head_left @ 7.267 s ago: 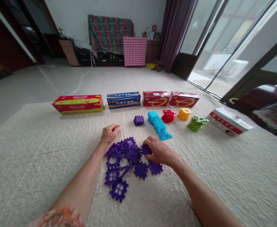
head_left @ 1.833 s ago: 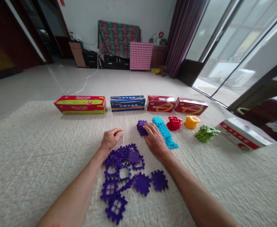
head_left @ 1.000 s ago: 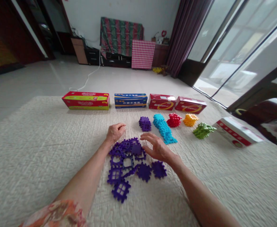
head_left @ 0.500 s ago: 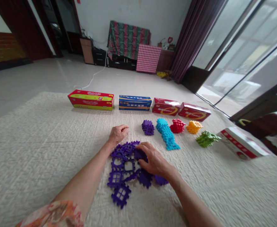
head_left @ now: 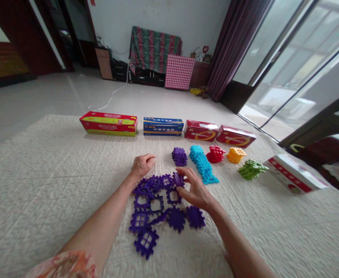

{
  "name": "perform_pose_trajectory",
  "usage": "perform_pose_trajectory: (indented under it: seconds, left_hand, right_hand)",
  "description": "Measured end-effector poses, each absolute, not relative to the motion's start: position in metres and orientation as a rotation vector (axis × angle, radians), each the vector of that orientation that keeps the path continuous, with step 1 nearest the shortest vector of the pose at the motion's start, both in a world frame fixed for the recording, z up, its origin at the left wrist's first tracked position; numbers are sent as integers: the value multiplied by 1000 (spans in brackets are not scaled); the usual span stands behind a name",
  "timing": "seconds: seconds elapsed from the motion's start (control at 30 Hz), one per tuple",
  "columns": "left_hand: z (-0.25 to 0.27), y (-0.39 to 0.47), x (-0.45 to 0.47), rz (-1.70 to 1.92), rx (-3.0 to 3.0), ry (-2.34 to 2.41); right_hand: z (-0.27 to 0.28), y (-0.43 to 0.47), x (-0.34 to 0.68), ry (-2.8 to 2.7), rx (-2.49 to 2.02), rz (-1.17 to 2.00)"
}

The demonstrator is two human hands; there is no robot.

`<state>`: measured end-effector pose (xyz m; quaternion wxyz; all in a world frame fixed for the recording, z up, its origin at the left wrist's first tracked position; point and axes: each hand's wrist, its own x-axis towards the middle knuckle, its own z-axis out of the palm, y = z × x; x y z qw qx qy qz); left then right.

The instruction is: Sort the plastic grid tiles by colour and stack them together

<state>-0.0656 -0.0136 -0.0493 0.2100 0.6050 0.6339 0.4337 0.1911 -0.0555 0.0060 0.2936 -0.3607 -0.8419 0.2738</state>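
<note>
Purple interlocking plastic tiles lie in a loose spread on the pale quilted cover, among them a window-pattern tile [head_left: 146,240] and a solid tile [head_left: 176,219]. My right hand [head_left: 197,190] is at the right side of the spread, thumb and fingers closed around a purple tile [head_left: 178,179]. Just below it lies a tile with a round opening [head_left: 173,196]. Beyond the spread's far left edge, my left hand [head_left: 143,165] rests with its fingers curled together. No tile shows in it, and its palm is hidden.
Beyond stand a purple stack [head_left: 179,156], a cyan row [head_left: 202,164], and red [head_left: 216,154], yellow [head_left: 236,155] and green [head_left: 252,170] stacks. Behind them are a red-and-yellow box [head_left: 108,124], a blue box [head_left: 163,126] and two dark red boxes [head_left: 200,130]. A white-and-red box [head_left: 295,173] sits right.
My right hand has shifted slightly right and pulled back off the tiles, with one tile now between thumb and fingers. Tiles it covered now show. My left hand stays in place.
</note>
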Motion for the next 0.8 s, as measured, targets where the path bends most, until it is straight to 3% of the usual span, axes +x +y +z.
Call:
perform_pose_trajectory:
  seconds: [0.37,0.8]
  left_hand:
    - [-49,-15,-66,1192,1699,1783]
    - [-51,-13,-66,1216,1696,1768]
  right_hand:
    - [-21,-4,185,-2184,-990,93]
    - [-33,3,185,-2210,-969,161]
